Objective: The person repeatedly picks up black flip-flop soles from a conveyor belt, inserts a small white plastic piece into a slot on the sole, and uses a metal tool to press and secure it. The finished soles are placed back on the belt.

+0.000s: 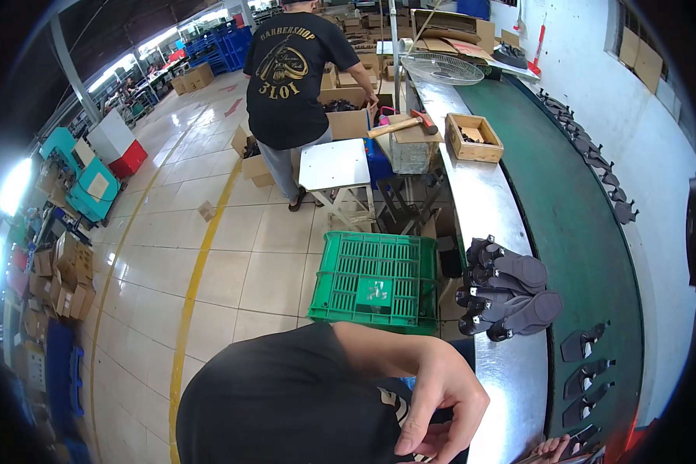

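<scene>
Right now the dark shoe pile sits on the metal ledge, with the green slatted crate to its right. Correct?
One slip: the green slatted crate is to the left of the dark shoe pile, not the right, as the head view shows. The pile does sit on the metal ledge.

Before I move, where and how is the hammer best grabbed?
Probably by its wooden handle, from the picture's left. The hammer lies with its head at the right end, and the handle's free end appears to stick out past the grey box, which should leave room to wrap around it.
</scene>
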{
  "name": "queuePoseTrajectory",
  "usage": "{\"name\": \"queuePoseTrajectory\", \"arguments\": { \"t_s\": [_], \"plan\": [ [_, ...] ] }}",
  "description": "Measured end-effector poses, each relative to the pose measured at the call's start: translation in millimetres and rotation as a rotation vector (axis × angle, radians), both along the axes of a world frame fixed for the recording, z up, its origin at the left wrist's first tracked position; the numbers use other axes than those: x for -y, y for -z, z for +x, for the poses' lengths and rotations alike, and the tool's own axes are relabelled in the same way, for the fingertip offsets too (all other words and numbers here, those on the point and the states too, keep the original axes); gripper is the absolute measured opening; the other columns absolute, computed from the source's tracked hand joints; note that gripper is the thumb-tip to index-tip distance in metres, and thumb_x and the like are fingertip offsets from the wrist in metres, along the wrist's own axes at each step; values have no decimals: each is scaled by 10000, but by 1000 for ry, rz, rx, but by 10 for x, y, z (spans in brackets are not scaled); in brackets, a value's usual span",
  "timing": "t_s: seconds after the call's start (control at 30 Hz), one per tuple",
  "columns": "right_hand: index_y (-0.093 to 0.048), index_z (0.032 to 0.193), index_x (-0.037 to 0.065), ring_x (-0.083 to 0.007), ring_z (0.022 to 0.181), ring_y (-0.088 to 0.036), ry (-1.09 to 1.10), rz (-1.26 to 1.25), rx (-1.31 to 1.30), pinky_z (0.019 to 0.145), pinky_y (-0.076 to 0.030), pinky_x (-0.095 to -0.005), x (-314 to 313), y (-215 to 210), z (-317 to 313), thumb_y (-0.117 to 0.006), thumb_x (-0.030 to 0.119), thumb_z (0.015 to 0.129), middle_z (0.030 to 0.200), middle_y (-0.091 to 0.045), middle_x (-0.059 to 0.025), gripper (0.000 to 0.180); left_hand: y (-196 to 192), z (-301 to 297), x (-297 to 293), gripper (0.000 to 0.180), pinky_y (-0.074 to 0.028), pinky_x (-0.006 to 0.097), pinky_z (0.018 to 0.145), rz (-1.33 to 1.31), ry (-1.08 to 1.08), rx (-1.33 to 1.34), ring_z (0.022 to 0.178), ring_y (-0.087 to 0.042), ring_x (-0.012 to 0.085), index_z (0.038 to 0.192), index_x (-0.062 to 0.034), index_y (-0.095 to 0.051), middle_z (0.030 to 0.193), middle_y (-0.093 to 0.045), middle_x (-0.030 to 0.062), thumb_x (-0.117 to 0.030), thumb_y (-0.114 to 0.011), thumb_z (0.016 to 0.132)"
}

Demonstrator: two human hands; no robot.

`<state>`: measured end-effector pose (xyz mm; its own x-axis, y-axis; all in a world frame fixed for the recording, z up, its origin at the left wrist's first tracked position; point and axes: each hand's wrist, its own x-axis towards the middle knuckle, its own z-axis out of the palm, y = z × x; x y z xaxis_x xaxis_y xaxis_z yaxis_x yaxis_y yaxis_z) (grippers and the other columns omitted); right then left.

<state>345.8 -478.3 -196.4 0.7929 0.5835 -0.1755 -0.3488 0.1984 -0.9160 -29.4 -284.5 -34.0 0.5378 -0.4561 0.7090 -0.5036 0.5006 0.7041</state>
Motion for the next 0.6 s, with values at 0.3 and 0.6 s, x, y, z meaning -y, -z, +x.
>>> {"name": "queuePoseTrajectory", "arguments": {
  "t_s": [0.3,0.6],
  "plan": [
    [-560,915,99,-81,630,-489,27,-11,-2,581,-451,-211,-136,-48,-97,-569,248,953,715,-523,22,155,127,-79,5,363,-493,264,515,189,-152,-131,637,-640,165,1071,71,-654,864,-696,141,-202,-731,845],
    [-559,920,99,-77,612,-476,21,-12,-7,564,-438,-208,-163,-4,-169,-563,249,956,703,-511,25,154,138,-125,49,320,-514,272,558,241,-195,-152,679,-653,160,1074,44,-664,897,-703,135,-172,-728,847]
  ]
}}
